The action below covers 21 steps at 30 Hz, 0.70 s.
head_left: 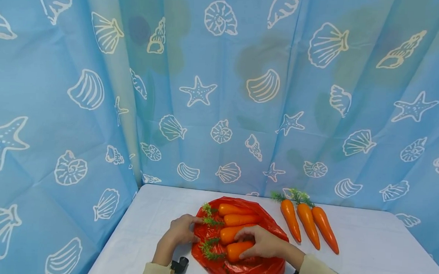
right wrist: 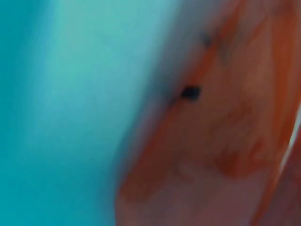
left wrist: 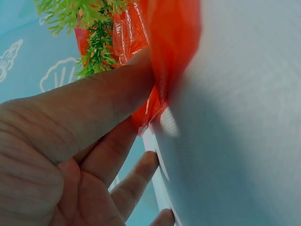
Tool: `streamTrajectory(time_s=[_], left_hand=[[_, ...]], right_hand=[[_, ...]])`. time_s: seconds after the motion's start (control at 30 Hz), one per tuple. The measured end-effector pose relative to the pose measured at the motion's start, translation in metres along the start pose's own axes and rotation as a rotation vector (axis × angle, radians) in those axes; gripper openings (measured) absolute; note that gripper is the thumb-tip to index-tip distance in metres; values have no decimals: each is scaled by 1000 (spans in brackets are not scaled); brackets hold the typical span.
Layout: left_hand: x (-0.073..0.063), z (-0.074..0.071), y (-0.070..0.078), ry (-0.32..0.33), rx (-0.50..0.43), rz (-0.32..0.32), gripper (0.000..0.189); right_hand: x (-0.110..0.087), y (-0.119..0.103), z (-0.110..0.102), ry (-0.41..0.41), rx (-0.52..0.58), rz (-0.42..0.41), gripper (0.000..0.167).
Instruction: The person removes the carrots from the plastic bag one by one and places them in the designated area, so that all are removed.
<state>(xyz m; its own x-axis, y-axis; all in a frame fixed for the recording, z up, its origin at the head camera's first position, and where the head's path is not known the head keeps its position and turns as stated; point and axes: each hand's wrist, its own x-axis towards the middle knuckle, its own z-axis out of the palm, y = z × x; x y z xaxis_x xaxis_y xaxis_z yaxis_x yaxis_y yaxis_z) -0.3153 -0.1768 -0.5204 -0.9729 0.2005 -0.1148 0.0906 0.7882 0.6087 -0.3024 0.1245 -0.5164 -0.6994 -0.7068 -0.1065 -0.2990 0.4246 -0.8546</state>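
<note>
A red plastic bag (head_left: pixel 232 272) lies spread on the table, with several orange carrots on it, their green leafy tops pointing left. My left hand (head_left: pixel 182 230) is at the bag's left edge. In the left wrist view, its thumb and index finger pinch the red plastic (left wrist: pixel 174 42) while the other fingers spread by the cloth. My right hand (head_left: pixel 262 243) grips the nearest carrot (head_left: pixel 234 252) from the right, thumb on the near side and fingers over the far side. Just beyond it lies another carrot (head_left: pixel 228 235). The right wrist view is blurred, showing mostly red plastic (right wrist: pixel 225 117).
Three more carrots (head_left: pixel 307 222) lie side by side on the white table (head_left: pixel 365 249), right of the bag, tops toward the back. A blue curtain (head_left: pixel 221 92) with white shell prints hangs behind the table and along its left side.
</note>
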Motion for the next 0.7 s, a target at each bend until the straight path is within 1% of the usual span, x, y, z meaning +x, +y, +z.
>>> streamTrajectory(time_s=[0.27,0.5,0.7], left_hand=[[0,1,-1,6,-5,5,48],[0,2,-1,-11,-1,2,48],[0,0,0,-2,2,7,48]], right_hand=[[0,-9,11,-11,-94,75,36],[-1,-12,17,-4,-136,76,38],[1,-15,21,-39,-128,94,36]])
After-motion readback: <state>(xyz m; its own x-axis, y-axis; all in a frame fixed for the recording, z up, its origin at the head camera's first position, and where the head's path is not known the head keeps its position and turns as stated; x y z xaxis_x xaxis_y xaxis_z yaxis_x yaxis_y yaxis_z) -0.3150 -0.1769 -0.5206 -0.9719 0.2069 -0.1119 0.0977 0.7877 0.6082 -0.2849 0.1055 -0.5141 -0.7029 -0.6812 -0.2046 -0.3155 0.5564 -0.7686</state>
